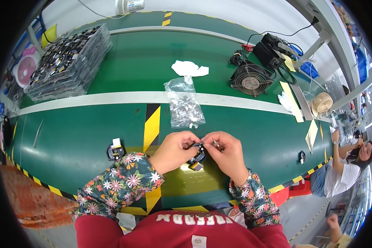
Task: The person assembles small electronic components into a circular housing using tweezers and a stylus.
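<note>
Over the near middle of the bench, my left hand [174, 152] is closed, thumb and fingers pinching a small black electronic assembly [200, 157] with a yellow-and-grey block at its lower end. My right hand [227, 156] pinches at the top of the same assembly, its fingertips almost meeting the left ones. A short metallic thing [217, 145] shows among the right fingers; its kind is unclear. Beneath both hands lies a yellowish see-through mat [194, 184]. Beyond them is a clear plastic bag [184, 101] of small white parts, a few at its mouth.
Left of my hands sits another black assembly [115, 150] with a white piece. Stacked clear trays [80, 78] of parts stand far left. A black metal fan [252, 79] and a white tissue [190, 68] lie behind. A small black part [302, 157] is at right, near a seated person [343, 169].
</note>
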Demonstrator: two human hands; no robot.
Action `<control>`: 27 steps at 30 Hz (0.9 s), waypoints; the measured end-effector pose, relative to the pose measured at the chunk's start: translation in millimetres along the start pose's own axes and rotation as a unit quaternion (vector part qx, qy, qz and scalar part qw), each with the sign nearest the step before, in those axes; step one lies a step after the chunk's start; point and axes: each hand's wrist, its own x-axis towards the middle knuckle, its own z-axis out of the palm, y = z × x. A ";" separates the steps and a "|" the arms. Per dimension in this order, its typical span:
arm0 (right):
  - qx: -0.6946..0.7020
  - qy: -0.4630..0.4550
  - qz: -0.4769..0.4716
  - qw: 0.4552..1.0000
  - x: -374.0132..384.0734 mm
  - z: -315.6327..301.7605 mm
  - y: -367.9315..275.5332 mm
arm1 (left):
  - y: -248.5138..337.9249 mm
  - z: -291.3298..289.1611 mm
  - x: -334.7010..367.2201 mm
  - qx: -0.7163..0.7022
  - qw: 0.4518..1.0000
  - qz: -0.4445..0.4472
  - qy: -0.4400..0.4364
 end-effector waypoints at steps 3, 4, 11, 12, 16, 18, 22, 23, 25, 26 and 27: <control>0.042 0.010 -0.035 0.998 -0.1 4.5 -7.4 | 0.4 0.0 -1.0 0.013 1.000 0.003 0.014; 0.028 0.008 -0.042 0.999 -0.3 4.9 -8.0 | -0.6 -0.3 -0.8 0.013 1.000 0.005 0.015; -0.001 0.031 -0.077 0.997 -1.7 11.5 -5.3 | 1.7 0.8 -1.1 0.018 1.000 0.006 0.021; -0.001 0.030 -0.076 0.997 -2.3 11.1 -6.0 | 3.1 0.9 -1.5 0.018 1.000 0.006 0.021; -0.048 0.027 -0.090 0.994 -4.1 10.8 -5.7 | 4.0 0.6 -1.7 0.008 1.000 -0.001 0.019; -0.057 0.029 -0.105 0.992 -4.7 12.4 -2.7 | 3.4 1.0 -2.3 0.004 1.000 0.001 0.019; -0.106 0.032 -0.161 0.981 -4.7 12.1 -0.7 | 0.3 2.3 -1.8 -0.005 1.000 0.001 0.022; -0.136 0.028 -0.184 0.973 -4.4 11.4 -1.8 | -0.2 2.5 -1.9 -0.001 1.000 0.002 0.022; -0.147 0.027 -0.192 0.970 -4.0 10.9 -3.6 | -0.7 4.8 -2.5 0.000 0.999 0.010 0.036; -0.157 0.026 -0.201 0.967 -3.9 10.8 -4.0 | -0.6 5.8 -2.7 0.001 0.999 0.018 0.051; -0.157 0.027 -0.200 0.967 -3.8 11.1 -3.6 | 1.0 6.3 -3.3 0.001 0.999 0.018 0.049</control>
